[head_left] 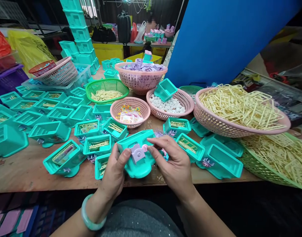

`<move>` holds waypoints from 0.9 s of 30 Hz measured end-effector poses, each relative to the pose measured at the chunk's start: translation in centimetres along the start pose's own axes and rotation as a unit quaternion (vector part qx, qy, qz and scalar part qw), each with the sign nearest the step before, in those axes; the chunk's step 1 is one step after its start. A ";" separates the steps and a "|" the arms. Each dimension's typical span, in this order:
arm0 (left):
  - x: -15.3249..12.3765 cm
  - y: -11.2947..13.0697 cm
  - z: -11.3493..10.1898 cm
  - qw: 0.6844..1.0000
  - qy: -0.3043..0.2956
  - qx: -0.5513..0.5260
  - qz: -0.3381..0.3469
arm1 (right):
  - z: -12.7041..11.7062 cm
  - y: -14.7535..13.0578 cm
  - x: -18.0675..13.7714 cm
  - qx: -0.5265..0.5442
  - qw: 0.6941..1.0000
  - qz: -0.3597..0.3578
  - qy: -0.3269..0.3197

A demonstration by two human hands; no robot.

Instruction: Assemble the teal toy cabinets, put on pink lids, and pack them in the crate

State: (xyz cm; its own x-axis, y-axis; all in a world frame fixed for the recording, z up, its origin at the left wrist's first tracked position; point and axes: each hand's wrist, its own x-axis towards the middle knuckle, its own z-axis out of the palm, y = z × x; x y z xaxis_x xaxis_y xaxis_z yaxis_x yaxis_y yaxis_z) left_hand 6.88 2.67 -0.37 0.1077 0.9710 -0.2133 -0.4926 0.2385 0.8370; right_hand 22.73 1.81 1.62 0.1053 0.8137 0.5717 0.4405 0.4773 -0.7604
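Observation:
My left hand [115, 172] grips a teal plastic toy tub [138, 164], held tilted with its underside toward me above the table's front edge. A small purple part [137, 153] sits on that tub. My right hand [174, 161] pinches at the purple part from the right, fingers pressed together on it. A pale green bangle [88, 215] circles my left wrist. Several more teal tubs with yellow inserts lie around my hands.
The wooden table [24, 171] carries pink baskets: purple parts [141, 70], white beads [169, 105], stickers [130, 112], yellow frames [240, 108]. A green basket [106, 89] holds yellow pieces. Teal tubs [78, 33] stack at the back left. A blue board [222, 36] stands at the right.

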 end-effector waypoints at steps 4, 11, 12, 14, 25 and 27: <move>0.1 0.1 0.1 0.999 0.013 -0.027 -0.019 | -0.7 0.4 0.1 -0.078 0.991 -0.110 -0.020; 0.2 0.3 0.7 0.998 0.039 -0.040 -0.035 | -1.9 -0.3 0.5 -0.126 0.974 -0.173 -0.073; 0.2 0.3 0.8 0.998 0.043 -0.039 -0.034 | -2.0 -0.5 0.5 -0.123 0.976 -0.165 -0.076; 0.2 0.3 0.9 0.998 0.046 -0.037 -0.032 | -2.3 -0.7 0.6 -0.122 0.975 -0.160 -0.098; 0.7 0.1 0.3 1.000 0.014 -0.002 0.020 | -3.7 -1.1 1.7 -0.206 0.926 -0.258 -0.184; 0.7 0.1 0.3 0.999 0.014 0.007 0.028 | -3.4 -1.1 1.6 -0.226 0.920 -0.269 -0.173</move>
State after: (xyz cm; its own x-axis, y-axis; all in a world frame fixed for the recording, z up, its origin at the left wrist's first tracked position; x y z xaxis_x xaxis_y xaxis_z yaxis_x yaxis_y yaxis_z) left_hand 7.12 3.42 -0.28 0.0557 0.9822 -0.1791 -0.4853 0.1834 0.8549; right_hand 25.49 1.47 4.46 -0.4916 0.5946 0.6362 0.6796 0.7188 -0.1466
